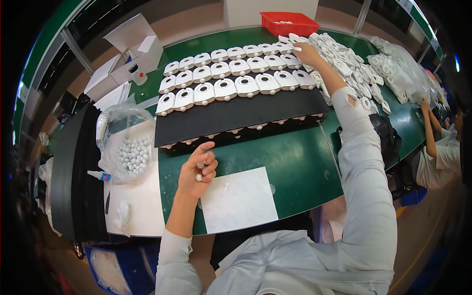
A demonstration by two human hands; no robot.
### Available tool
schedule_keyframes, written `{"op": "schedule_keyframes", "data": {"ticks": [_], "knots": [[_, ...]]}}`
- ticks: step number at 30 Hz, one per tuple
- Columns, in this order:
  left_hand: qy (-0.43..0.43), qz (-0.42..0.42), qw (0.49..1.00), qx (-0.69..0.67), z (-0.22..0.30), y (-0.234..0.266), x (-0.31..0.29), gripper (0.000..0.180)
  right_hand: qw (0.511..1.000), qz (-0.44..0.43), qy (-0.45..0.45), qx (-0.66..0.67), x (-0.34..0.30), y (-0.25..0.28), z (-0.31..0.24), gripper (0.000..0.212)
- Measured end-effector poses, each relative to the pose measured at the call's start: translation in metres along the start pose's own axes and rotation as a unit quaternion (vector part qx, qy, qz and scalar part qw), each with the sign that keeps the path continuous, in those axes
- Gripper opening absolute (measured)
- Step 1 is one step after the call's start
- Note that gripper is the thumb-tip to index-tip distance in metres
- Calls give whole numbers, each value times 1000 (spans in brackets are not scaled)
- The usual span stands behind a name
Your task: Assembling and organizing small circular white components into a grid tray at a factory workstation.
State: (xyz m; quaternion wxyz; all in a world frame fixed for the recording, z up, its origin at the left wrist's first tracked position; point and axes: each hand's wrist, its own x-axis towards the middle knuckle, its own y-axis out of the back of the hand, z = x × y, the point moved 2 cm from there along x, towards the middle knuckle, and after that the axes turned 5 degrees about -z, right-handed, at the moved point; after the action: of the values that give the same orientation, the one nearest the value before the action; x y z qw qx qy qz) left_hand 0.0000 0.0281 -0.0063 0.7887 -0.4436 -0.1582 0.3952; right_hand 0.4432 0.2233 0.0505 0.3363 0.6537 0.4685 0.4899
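My left hand (197, 169) is raised above the green table near the front edge of a black board (236, 115). Its fingers curl around small white balls (198, 177), while the index finger sticks out. Three rows of white plastic parts (224, 90), each with a round hole, lie on the board, many with a white ball at the edge. At the far right end of the rows, my right hand (307, 54) has its fingers closed at a white plastic part (297, 48); the fingertips are partly hidden. A loose heap of similar white parts (344, 64) lies beside it.
To the left are a clear bag of white balls (133, 156), a glue bottle (100, 175) and white boxes (118, 66). A white sheet (240, 200) lies before me. A red bin (289, 23) stands far back. At right, a person (440, 147) works beside plastic bags (403, 69).
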Motion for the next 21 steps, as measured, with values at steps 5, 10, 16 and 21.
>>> {"op": "schedule_keyframes", "data": {"ticks": [5, 10, 16, 21], "knots": [[4, -4, 1000, -11, 0, 0, 0, 28, 995, -43, -60, 66, 31, -21, 7, 41], [5, 0, 1000, -12, 1, 2, -1, 29, 995, -39, -62, 64, 35, -30, -3, 43], [12, -6, 1000, -10, 1, -1, 1, 29, 992, -20, -92, 79, 30, -18, 7, 43], [1, -12, 1000, -27, 2, -5, 3, 31, 999, 25, -30, -5, 3, 24, 57, 32]]}}
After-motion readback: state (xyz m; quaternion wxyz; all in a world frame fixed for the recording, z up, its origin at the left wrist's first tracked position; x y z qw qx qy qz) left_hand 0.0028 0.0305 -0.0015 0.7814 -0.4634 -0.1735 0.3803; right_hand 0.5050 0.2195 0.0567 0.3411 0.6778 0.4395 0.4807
